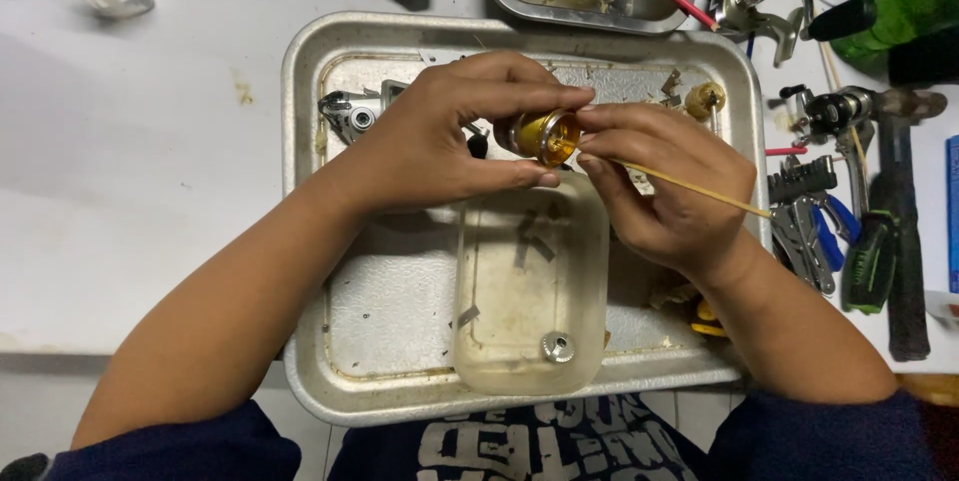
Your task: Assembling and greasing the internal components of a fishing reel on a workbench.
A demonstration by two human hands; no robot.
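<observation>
Here the left hand [440,141] is gripping the gold spool [545,135] above the metal tray [300,241], so its open end faces the right hand [664,186], whose fingers are pinching a thin stick [689,188] and poking into it.

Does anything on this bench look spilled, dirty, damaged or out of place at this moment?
Nothing looks broken or spilled. The metal tray carries brownish grime along its rim, and the clear plastic tub in it is smeared, with a small round metal part lying loose inside. The left hand holds the gold spool steady.
</observation>
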